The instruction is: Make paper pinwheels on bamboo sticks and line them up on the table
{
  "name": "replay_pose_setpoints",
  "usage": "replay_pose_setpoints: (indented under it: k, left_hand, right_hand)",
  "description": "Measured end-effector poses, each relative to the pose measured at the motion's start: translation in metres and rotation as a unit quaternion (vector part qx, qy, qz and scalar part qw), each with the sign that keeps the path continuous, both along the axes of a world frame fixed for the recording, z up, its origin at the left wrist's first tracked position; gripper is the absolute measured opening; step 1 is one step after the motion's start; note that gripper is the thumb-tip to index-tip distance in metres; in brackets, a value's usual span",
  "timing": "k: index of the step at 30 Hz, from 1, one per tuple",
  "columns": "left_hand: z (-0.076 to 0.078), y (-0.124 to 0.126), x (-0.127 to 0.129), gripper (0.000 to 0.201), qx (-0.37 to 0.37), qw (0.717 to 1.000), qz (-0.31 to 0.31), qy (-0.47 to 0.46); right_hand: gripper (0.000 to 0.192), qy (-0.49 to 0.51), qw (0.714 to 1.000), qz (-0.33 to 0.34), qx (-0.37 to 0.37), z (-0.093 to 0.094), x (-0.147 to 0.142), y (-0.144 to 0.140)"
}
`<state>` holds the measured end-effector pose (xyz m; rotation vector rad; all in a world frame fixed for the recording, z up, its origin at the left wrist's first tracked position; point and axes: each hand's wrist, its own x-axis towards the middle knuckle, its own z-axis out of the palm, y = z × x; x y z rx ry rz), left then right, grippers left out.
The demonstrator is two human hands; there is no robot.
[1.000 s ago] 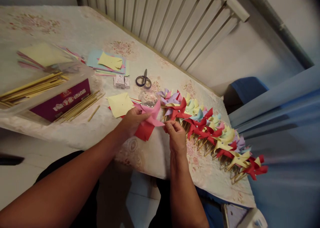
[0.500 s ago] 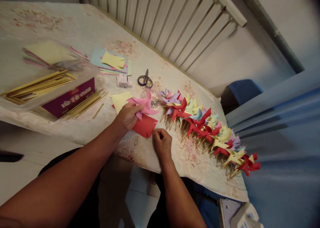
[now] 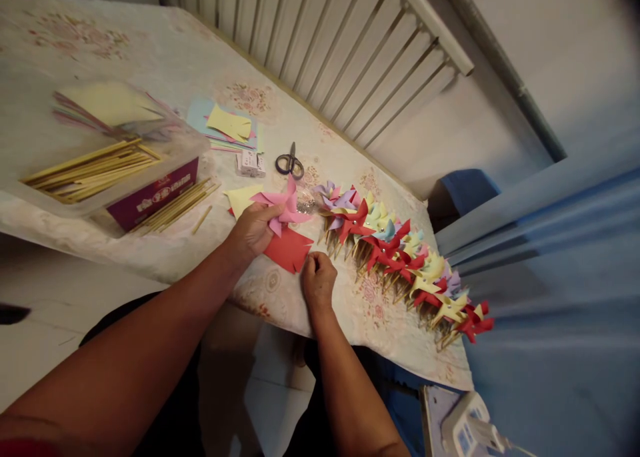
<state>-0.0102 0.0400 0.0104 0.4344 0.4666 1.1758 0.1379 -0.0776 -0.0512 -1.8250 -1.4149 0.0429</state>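
Note:
My left hand [image 3: 256, 229] pinches a pink paper pinwheel [image 3: 284, 209], its blades folded in to the middle. Under it, on the tablecloth, lies a red paper square [image 3: 289, 250] with slits cut in its corners. My right hand [image 3: 319, 278] is closed with thumb and fingertips together, just beside the red square's right edge; anything in it is too small or hidden to make out. Behind the pinwheel sits a clear container of small metal pieces [image 3: 306, 206]. Pale yellow paper [image 3: 242, 197] lies partly behind my left hand.
Finished pinwheels [image 3: 385, 243] on sticks lie in a long row at right. Scissors [image 3: 290, 163], small boxes [image 3: 250, 164] and stacked coloured paper [image 3: 227, 123] are further back. At left stands a plastic box [image 3: 150, 197] of sticks, with loose sticks [image 3: 175, 207] beside it.
The view has turned slightly, so the pinwheel row appears further left. My left hand still holds the pink pinwheel, and my right hand stays closed near the red square.

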Motion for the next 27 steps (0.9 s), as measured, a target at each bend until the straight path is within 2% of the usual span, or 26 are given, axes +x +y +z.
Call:
replay_pose_setpoints:
  k: [10, 17, 27]
  left_hand:
    - [0.0010, 0.0025, -0.0076, 0.018, -0.014, 1.000, -0.004, -0.002]
    - [-0.0060, 0.0016, -0.0063, 0.016, -0.004, 1.000, -0.014, 0.012]
    - [-0.0076, -0.0027, -0.0004, 0.019, -0.010, 0.999, -0.036, 0.032]
  right_hand:
    - [0.022, -0.096, 0.995, -0.013, -0.033, -0.0036, -0.0024, 0.0032]
    - [0.023, -0.121, 0.992, -0.022, -0.038, -0.0072, -0.0032, 0.0039]
    - [0.019, -0.142, 0.988, -0.024, -0.052, -0.0078, -0.0038, 0.0059]
